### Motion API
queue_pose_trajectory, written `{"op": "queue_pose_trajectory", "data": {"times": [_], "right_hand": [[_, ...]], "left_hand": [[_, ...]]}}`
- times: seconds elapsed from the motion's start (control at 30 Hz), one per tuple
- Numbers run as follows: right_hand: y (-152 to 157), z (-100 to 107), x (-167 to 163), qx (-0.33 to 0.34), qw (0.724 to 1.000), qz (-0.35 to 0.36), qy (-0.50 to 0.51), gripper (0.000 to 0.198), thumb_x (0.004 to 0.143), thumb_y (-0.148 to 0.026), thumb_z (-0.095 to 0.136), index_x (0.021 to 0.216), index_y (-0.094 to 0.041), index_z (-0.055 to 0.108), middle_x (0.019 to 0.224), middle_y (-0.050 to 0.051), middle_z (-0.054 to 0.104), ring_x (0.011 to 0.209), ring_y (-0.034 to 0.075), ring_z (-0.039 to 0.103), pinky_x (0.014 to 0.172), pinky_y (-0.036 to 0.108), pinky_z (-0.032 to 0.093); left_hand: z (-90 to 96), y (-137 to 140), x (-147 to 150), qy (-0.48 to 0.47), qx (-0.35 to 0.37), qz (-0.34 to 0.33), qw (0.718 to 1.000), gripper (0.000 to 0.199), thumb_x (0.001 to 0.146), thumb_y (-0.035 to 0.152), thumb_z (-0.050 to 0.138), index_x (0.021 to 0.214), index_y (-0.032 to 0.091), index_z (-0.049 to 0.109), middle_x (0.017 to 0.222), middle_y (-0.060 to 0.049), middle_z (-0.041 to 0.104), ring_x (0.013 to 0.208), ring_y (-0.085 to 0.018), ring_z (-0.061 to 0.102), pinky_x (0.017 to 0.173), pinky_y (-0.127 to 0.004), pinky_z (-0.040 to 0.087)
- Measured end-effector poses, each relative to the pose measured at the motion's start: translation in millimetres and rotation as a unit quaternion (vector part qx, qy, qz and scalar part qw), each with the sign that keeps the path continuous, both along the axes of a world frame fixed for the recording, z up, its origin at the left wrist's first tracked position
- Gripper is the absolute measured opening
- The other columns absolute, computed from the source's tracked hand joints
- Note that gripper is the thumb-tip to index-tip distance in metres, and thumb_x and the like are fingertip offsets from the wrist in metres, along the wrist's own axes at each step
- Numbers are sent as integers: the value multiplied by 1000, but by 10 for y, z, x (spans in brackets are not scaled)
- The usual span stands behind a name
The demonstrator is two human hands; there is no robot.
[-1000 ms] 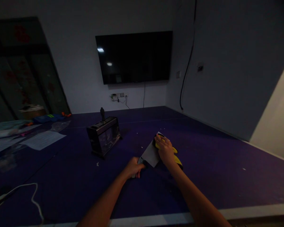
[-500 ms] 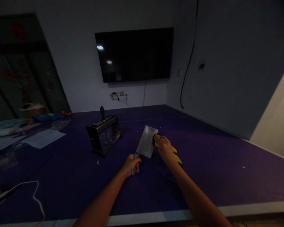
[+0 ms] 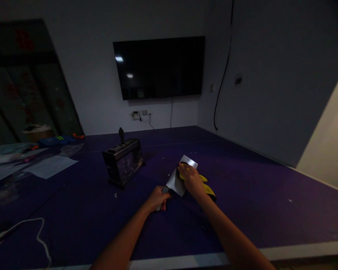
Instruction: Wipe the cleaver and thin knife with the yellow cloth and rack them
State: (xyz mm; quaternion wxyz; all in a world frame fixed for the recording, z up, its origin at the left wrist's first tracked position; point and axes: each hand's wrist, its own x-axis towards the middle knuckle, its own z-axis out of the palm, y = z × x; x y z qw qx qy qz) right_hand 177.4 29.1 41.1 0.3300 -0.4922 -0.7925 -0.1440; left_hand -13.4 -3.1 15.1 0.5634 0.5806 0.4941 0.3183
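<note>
My left hand (image 3: 158, 198) is closed round the handle of a cleaver (image 3: 177, 184), whose broad shiny blade points away to the upper right. My right hand (image 3: 192, 180) presses a yellow cloth with black edging (image 3: 208, 189) against the blade's flat face. The cloth and fingers cover the middle of the blade, and part of the cloth hangs out to the right beneath the hand. To the left of both hands stands a black knife block with clear sides (image 3: 123, 162). One black handle (image 3: 121, 135) sticks up from its top.
Papers (image 3: 51, 166) and clear plastic bags lie at the left on the purple tabletop (image 3: 256, 202). A white cable (image 3: 41, 236) curls at the near left. Small white scraps (image 3: 115, 195) are scattered about. A television (image 3: 160, 67) hangs on the far wall.
My right hand has moved the cloth left onto the middle of the blade. The cleaver has turned, its far end shifting right and its face now catching light. My left hand keeps its hold.
</note>
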Motion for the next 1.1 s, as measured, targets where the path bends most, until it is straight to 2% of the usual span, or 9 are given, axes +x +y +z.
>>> {"op": "queue_pose_trajectory", "data": {"times": [0.17, 0.33, 0.6, 0.9, 1.1], "right_hand": [[12, 15, -10, -14, 1000, 16, -5, 65, 63, 3, 36, 121, -20, 55, 132, 1, 48, 113, 20, 46, 96, 36, 37], [14, 16, 0, -34, 999, 20, 5, 65, 62, 4, 38, 120, -21, 55, 133, 2, 47, 115, 21, 44, 93, 37, 38], [81, -38, 43, -50, 999, 2, 15, 65, 62, 4, 41, 120, -22, 55, 131, 4, 48, 113, 21, 46, 94, 37, 37], [25, -13, -19, -41, 999, 18, 2, 64, 63, 4, 39, 119, -22, 56, 130, 2, 50, 112, 20, 47, 93, 35, 39], [-17, -20, -156, -35, 996, 77, -23, 66, 62, 3, 39, 121, -22, 54, 131, 3, 48, 112, 20, 47, 93, 37, 40]], "left_hand": [[13, -2, -1, 1, -6, 1, 1000, 11, 66, 23, 55, 64, 16, 46, 38, 8, 41, 26, -8, 42, 31, -15, 28], [11, -9, -11, -39, -17, 42, 998, 15, 64, 25, 56, 61, 16, 44, 38, 9, 40, 27, -6, 41, 31, -15, 26], [12, -1, -11, -53, -12, 88, 995, 15, 66, 29, 53, 63, 17, 44, 39, 9, 40, 27, -6, 40, 32, -16, 28], [34, -2, 4, -45, -14, 75, 996, 13, 66, 25, 54, 64, 16, 45, 41, 8, 40, 27, -6, 41, 31, -16, 27], [40, -3, 25, -31, -17, 53, 998, 13, 65, 23, 55, 60, 16, 45, 39, 8, 39, 27, -6, 41, 31, -16, 27]]}}
